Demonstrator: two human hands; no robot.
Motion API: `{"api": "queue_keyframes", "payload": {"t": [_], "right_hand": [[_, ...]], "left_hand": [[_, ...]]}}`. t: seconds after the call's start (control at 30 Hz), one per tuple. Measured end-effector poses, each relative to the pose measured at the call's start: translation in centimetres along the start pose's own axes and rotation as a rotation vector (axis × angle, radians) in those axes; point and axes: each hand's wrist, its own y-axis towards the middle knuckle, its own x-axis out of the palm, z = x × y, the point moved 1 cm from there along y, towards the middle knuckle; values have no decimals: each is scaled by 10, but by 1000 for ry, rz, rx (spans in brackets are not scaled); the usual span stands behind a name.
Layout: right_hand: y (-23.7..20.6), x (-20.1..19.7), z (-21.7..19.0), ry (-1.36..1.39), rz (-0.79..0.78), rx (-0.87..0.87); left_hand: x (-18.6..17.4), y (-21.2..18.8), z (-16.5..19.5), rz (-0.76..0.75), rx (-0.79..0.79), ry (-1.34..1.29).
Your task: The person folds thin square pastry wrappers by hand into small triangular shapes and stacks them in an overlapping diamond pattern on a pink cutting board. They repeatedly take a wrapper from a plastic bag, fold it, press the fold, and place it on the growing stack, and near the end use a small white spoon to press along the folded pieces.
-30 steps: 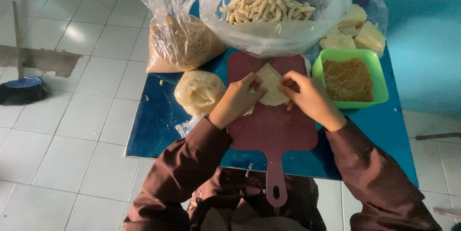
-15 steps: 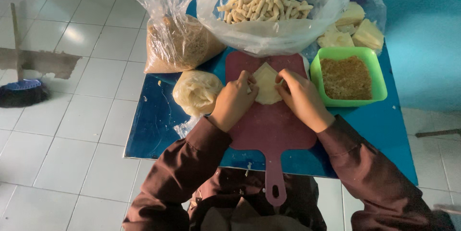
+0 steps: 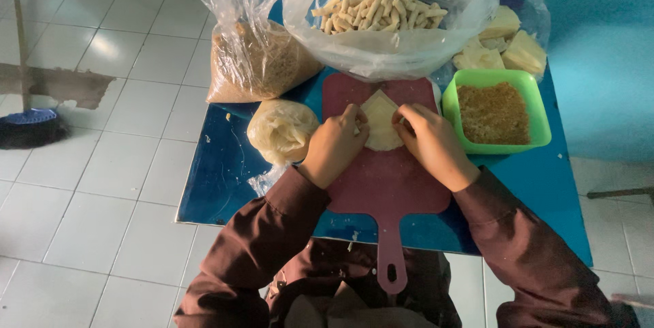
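Note:
A pale wrapper sheet (image 3: 379, 118) lies on the maroon cutting board (image 3: 390, 188), its far corner pointing away from me. My left hand (image 3: 334, 145) presses its left edge with the fingertips. My right hand (image 3: 432, 143) pinches its right edge and folds it inward. Both hands touch the wrapper, and what lies inside it is hidden.
The board rests on a small blue table (image 3: 221, 171). Beyond it are a clear bag of pale rolled sticks (image 3: 381, 8), a bag of crumbs (image 3: 255, 62), a bag of wrapper sheets (image 3: 281, 130), a green tub of crumbs (image 3: 495, 111) and folded pieces (image 3: 507, 45). A broom (image 3: 27, 123) lies on the tiled floor.
Both hands have closed in over the wrapper, folding its side edges toward the middle. The view has shifted slightly.

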Motion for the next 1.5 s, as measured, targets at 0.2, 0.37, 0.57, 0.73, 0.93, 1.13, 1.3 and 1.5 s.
{"api": "queue_keyframes", "payload": {"t": [0.2, 0.37, 0.57, 0.73, 0.93, 1.13, 1.3, 1.5], "right_hand": [[-2, -3, -2, -5, -14, -3], [-2, -4, -4, -19, -24, -5], [0, -4, -7, -65, -21, -27], [0, -6, -12, -178, 0, 1], [2, -1, -11, 457, -27, 83], [-1, 8, -4, 670, -40, 189], [-4, 0, 0, 486, 97, 151], [3, -7, -14, 279, 212, 57]], "left_hand": [[1, 1, 0, -5, -12, 6], [-1, 0, 1, -26, -12, -1], [-5, -1, 6, -75, -49, 40], [-12, -2, 15, 98, 46, -2], [-19, 4, 23, 5, 323, -551], [-19, 4, 24, 34, 318, -543], [-9, 12, 15, -28, 75, -702], [-7, 12, 14, -50, 98, -720]]}}
